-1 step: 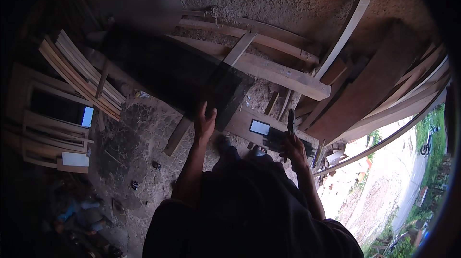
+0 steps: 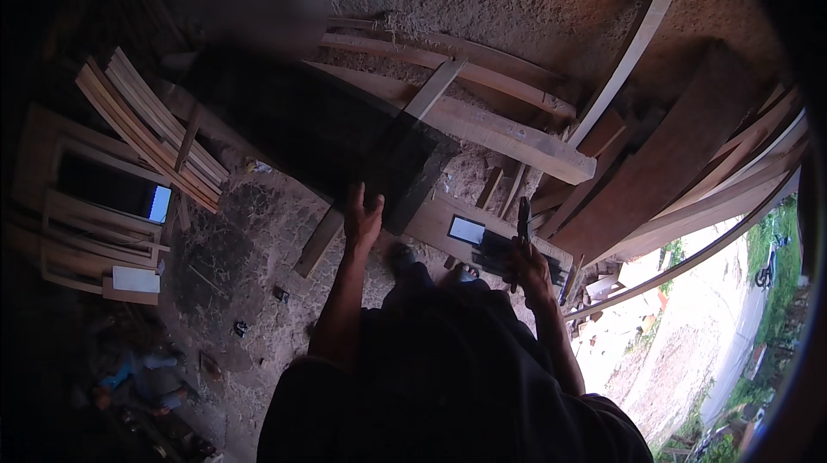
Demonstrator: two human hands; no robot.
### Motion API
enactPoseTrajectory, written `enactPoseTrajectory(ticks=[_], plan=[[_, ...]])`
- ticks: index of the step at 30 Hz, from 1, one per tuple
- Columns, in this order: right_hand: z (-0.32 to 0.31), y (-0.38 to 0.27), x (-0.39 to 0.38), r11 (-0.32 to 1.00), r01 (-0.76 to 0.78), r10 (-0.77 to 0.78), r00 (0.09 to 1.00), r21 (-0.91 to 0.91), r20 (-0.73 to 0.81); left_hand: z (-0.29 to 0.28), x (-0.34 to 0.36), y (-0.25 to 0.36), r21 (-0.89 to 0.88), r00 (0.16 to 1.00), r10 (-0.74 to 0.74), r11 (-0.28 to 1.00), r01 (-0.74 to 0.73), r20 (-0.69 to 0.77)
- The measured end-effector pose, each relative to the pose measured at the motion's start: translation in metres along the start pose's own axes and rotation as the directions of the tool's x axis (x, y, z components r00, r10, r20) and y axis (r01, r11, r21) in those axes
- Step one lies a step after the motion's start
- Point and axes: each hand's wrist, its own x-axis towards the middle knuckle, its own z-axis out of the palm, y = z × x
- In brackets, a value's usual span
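My left hand (image 2: 363,220) is at the near edge of a large, very dark board (image 2: 314,127). Its thumb and fingers are apart, and nothing shows in its grasp; whether it touches the board I cannot tell. My right hand (image 2: 531,270) is closed around a slim dark hand tool (image 2: 524,220), which looks like pliers and points upward. The tool is above a pale plank (image 2: 431,220) on which lie a flat rectangular thing with a bright face (image 2: 466,229) and a dark slatted object (image 2: 495,249). Under the dark board runs a wooden crosspiece (image 2: 319,243).
A thick timber beam (image 2: 517,140) lies beyond the plank. Boards (image 2: 663,144) lean along the right, near a bright opening. Stacked strips (image 2: 151,131) and wooden frames (image 2: 95,222) stand at the left. Another person (image 2: 142,381) is at the lower left on the rough floor (image 2: 258,248).
My left hand has shifted very slightly left, and its thumb stands a little farther from the fingers. The right hand keeps its hold on the tool.
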Motion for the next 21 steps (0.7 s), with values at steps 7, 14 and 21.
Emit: enactPoseTrajectory(ticks=[7,14,21], plan=[[-0.033,0.006,0.027,0.971,0.161,-0.127,0.974,-0.178,0.187,0.015,-0.008,0.013,0.613,0.978,-0.041,0.784,-0.095,0.204],[-0.021,-0.012,0.047,0.990,0.049,-0.018,0.973,-0.130,0.231,0.062,-0.019,0.008,0.576,0.987,-0.052,0.816,-0.045,0.151],[-0.002,-0.015,0.073,0.996,0.006,0.016,0.968,-0.088,0.250,0.068,-0.009,0.025,0.537,0.983,-0.070,0.843,-0.033,0.169]])
